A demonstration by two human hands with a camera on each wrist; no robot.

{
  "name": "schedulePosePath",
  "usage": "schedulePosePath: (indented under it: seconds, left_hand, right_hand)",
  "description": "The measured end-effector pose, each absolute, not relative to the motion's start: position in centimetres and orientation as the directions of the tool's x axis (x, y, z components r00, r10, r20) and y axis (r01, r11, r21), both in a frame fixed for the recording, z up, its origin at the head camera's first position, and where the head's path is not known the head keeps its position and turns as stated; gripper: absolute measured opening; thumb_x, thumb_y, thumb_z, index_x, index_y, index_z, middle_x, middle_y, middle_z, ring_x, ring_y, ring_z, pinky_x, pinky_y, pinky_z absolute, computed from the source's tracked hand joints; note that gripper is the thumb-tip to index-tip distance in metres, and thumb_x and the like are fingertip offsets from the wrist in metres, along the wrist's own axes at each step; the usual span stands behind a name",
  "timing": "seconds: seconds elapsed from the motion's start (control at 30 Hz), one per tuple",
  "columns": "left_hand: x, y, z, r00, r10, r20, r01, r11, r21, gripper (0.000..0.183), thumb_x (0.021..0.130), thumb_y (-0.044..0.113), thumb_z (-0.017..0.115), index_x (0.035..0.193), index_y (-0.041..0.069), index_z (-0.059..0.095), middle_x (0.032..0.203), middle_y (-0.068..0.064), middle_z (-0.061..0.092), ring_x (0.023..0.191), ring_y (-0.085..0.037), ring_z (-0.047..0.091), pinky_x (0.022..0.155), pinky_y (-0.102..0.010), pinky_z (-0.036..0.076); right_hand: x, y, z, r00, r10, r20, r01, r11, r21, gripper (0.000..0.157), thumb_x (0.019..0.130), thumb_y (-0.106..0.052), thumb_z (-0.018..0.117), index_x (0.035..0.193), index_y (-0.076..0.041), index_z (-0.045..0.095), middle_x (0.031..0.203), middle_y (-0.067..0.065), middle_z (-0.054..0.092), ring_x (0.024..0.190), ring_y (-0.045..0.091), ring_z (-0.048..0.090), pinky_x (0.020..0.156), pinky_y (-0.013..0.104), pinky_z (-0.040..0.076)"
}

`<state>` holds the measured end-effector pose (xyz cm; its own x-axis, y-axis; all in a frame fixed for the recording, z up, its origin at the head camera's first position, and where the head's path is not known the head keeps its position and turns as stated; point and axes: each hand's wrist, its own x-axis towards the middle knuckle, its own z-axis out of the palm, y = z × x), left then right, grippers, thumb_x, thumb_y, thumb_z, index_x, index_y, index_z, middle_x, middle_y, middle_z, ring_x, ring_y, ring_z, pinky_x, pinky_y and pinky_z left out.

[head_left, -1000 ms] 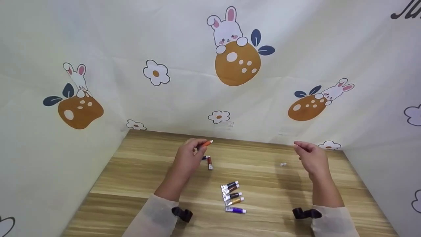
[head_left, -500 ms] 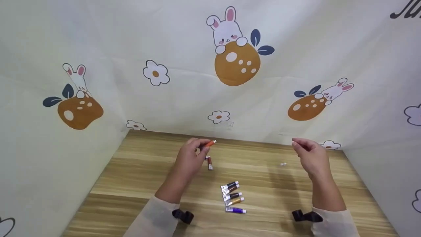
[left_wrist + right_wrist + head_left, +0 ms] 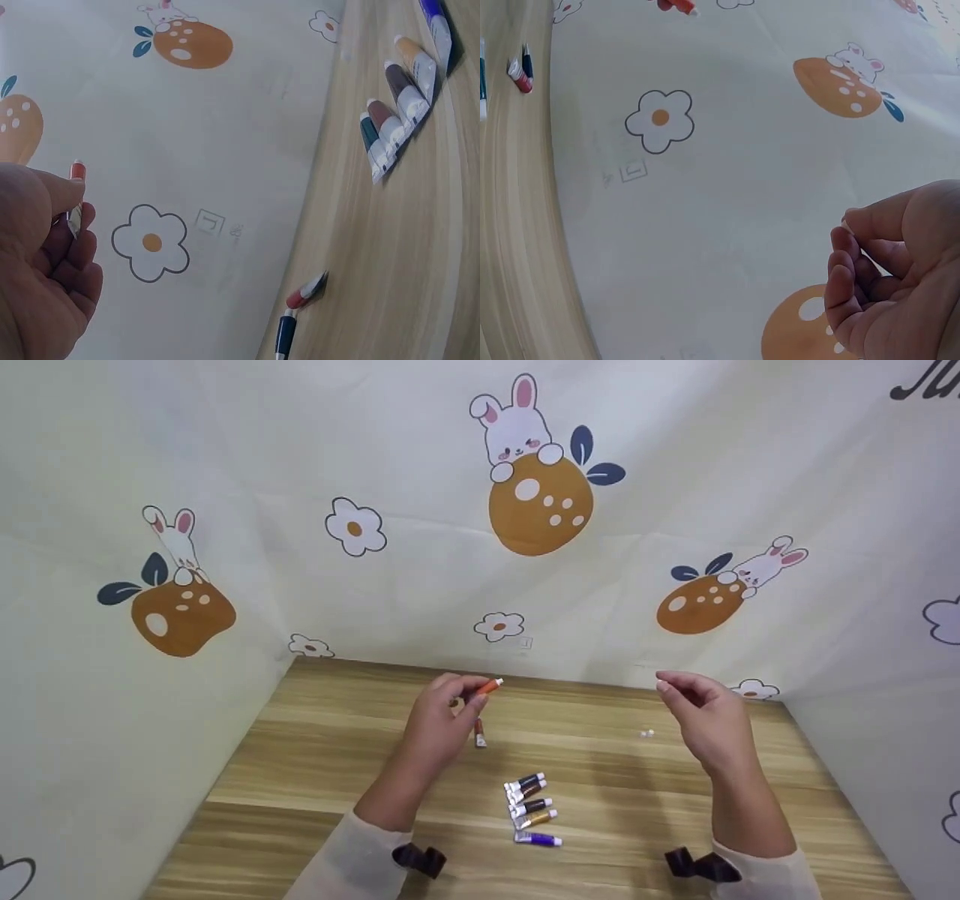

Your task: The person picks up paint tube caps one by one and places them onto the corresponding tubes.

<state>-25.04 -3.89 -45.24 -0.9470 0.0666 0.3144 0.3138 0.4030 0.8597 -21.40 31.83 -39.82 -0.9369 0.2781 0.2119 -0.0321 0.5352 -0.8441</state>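
Note:
My left hand [image 3: 442, 720] pinches an orange paint tube [image 3: 490, 687] above the far part of the table, its white tip pointing right. In the left wrist view the thumb covers part of that tube [image 3: 77, 171]. Across from it, my right hand [image 3: 709, 720] is raised, thumb and forefinger pinching a tiny white piece, apparently a cap [image 3: 845, 223], mostly hidden by the fingertips. Below the left hand lies a red-brown tube [image 3: 480, 733]; a dark blue tube [image 3: 285, 334] touches its end in the left wrist view. Small white caps [image 3: 646, 733] rest on the table left of the right hand.
Nearer to me, several capped paint tubes [image 3: 532, 806] lie in a slanted column on the wooden table [image 3: 315, 765], a purple one [image 3: 538, 838] nearest. A printed cloth wall [image 3: 420, 585] encloses the back and sides.
My left hand has shifted slightly right with the orange tube. The right hand has moved a little left, so the hands are closer together. The things on the table have not moved.

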Motion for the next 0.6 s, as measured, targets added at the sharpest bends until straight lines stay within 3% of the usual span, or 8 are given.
schedulePosePath:
  seconds: [0.13, 0.37, 0.6]
  left_hand:
    - [-24.4, -3.8, -44.7, -0.946, 0.072, 0.316, 0.318, 0.404, 0.858, 0.022, 0.101, 0.020, 0.076, 0.122, 0.026, 0.078, 0.111, 0.007, 0.067, 0.105, -0.013, 0.063, 0.074, -0.026, 0.061]
    - [-23.3, -3.6, -43.9, -0.926, 0.105, 0.364, 0.373, 0.419, 0.828, 0.020, 0.103, 0.022, 0.074, 0.123, 0.024, 0.077, 0.110, 0.006, 0.067, 0.104, -0.012, 0.062, 0.080, -0.026, 0.060]
    - [-22.0, -3.4, -43.2, -0.911, 0.148, 0.384, 0.411, 0.382, 0.828, 0.022, 0.103, 0.023, 0.073, 0.125, 0.025, 0.077, 0.112, 0.010, 0.067, 0.104, -0.012, 0.064, 0.080, -0.023, 0.063]
  right_hand:
    - [-20.7, 31.3, -39.4, -0.933, 0.267, 0.240, -0.071, 0.519, -0.852, 0.031, 0.102, -0.033, 0.075, 0.124, -0.012, 0.079, 0.102, -0.011, 0.073, 0.095, 0.007, 0.062, 0.077, 0.016, 0.053]
    - [-19.4, 30.2, -38.8, -0.922, 0.221, 0.317, -0.190, 0.454, -0.871, 0.024, 0.102, -0.021, 0.074, 0.121, -0.006, 0.079, 0.101, -0.006, 0.076, 0.090, 0.006, 0.064, 0.075, 0.017, 0.054]
    - [-18.0, 29.2, -38.0, -0.913, 0.206, 0.353, -0.230, 0.456, -0.860, 0.021, 0.103, -0.016, 0.073, 0.121, -0.006, 0.079, 0.102, -0.019, 0.073, 0.094, 0.006, 0.067, 0.080, 0.016, 0.056]
